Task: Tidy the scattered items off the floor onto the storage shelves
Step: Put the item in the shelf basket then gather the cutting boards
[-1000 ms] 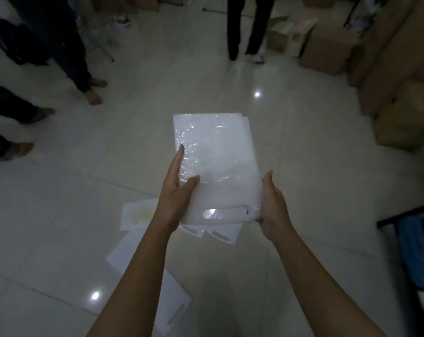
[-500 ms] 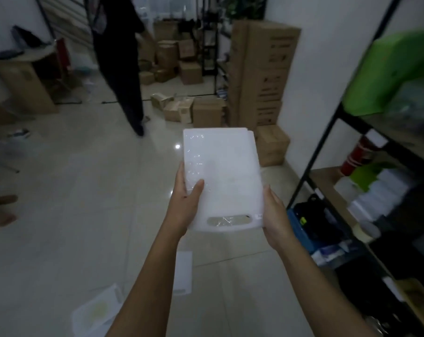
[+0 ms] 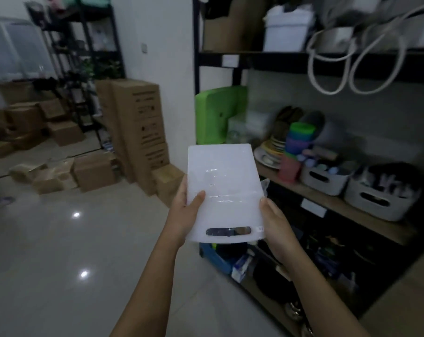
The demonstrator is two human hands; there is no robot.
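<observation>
Swinging round from the open floor, the view is now facing the shelves [image 3: 327, 203] at 3 o'clock, with the board [image 3: 224, 190] still carried in front.

Both hands are holding the white, film-wrapped board out at chest height, its slot handle lying at the 6 o'clock end: the left hand [image 3: 181, 215] is gripping the 9 o'clock edge with the thumb lying across the top face, and the right hand [image 3: 278, 229] is clasping the 3 o'clock edge, fingers curled underneath. The board is hanging in the air just short of the shelves, touching nothing but the hands. Beyond it, at 12 o'clock, a green board [image 3: 218, 117] is standing upright on a shelf; at 2 o'clock stacked cups [image 3: 296, 147] and grey baskets [image 3: 376, 198] are sitting. Cardboard boxes [image 3: 138, 127] are standing at 10 o'clock.
</observation>
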